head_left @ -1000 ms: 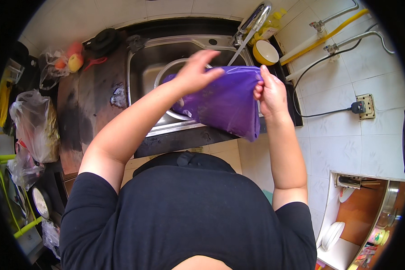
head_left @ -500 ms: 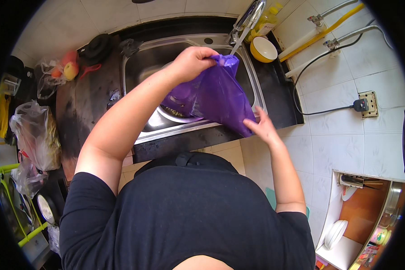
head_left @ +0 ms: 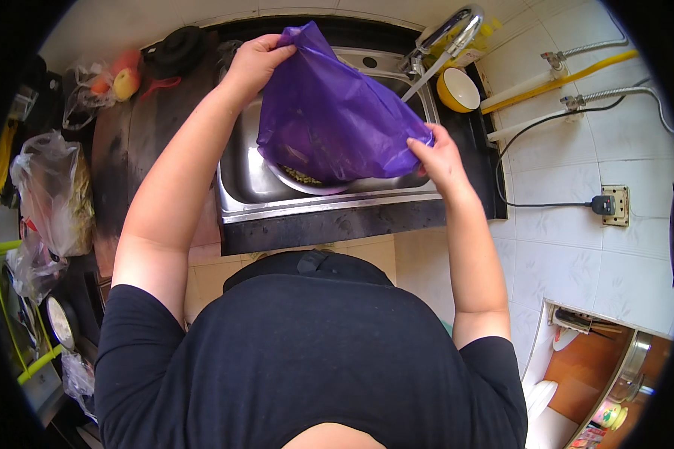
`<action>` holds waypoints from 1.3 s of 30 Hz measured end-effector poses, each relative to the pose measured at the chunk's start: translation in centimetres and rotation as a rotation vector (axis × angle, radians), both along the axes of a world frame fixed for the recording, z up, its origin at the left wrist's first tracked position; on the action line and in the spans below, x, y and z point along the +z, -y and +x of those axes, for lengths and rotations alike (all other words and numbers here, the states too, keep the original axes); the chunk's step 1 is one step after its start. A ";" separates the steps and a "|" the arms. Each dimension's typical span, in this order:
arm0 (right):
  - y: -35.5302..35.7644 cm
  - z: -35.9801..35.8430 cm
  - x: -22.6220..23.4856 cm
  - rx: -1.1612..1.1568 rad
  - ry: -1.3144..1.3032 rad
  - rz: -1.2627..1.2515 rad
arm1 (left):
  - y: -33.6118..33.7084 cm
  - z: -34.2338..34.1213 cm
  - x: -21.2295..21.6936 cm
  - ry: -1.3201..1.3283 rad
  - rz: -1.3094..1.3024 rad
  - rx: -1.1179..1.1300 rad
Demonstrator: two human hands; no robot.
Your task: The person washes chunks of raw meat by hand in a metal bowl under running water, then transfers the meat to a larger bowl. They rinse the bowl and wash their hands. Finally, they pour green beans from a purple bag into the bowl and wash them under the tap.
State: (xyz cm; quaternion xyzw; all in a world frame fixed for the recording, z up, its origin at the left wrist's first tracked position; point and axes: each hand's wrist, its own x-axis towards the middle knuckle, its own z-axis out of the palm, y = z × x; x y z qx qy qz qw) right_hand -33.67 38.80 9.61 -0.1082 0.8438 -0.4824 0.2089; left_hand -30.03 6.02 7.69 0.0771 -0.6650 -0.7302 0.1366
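Note:
A purple plastic bag (head_left: 333, 112) hangs spread out over the metal sink (head_left: 240, 150). My left hand (head_left: 259, 66) pinches its upper left corner, high above the back of the sink. At the bag's right end, my right hand (head_left: 443, 159) grips the other corner between thumb and fingers. Under the bag's lower edge shows part of a metal bowl (head_left: 323, 190) in the sink. Small yellowish-green pieces (head_left: 299, 176) lie in it; their kind is too small to tell. The bag hides the rest of the bowl.
A chrome tap (head_left: 468, 26) with a water stream stands at the back right, beside a yellow bowl (head_left: 458, 90). Left on the dark counter are a black lid (head_left: 178, 49), a red-handled tool (head_left: 159, 86), bagged fruit (head_left: 125, 84) and a clear plastic bag (head_left: 49, 176).
My left hand has moved left and back, stretching the bag across the sink. My right hand has risen from the front edge and now grips the bag's right corner.

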 end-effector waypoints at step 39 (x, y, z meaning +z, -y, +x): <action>3.8 -3.2 -22.6 0.158 -0.136 0.212 | 3.0 3.7 1.1 -0.245 0.306 0.156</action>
